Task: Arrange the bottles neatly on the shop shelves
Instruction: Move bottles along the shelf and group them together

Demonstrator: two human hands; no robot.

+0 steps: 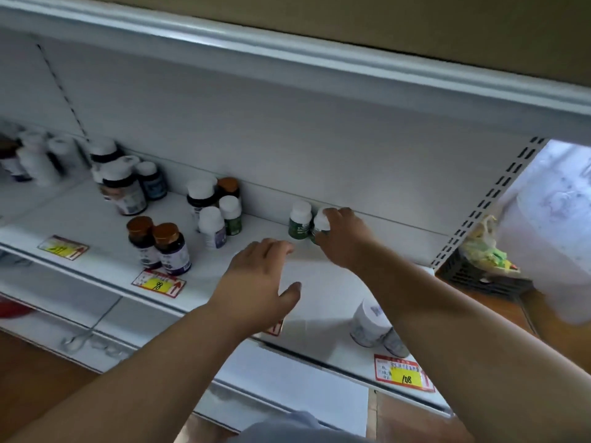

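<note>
White-capped small green plastic bottle point(320, 226) is gripped by the right hand point(343, 239); its twin bottle point(300, 223), touching alongside, could topple. Left hand point(256, 279) hovers open.

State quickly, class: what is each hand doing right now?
Left hand: open, holding nothing, above the shelf.
Right hand: fingers curled round a white-capped green bottle.
</note>
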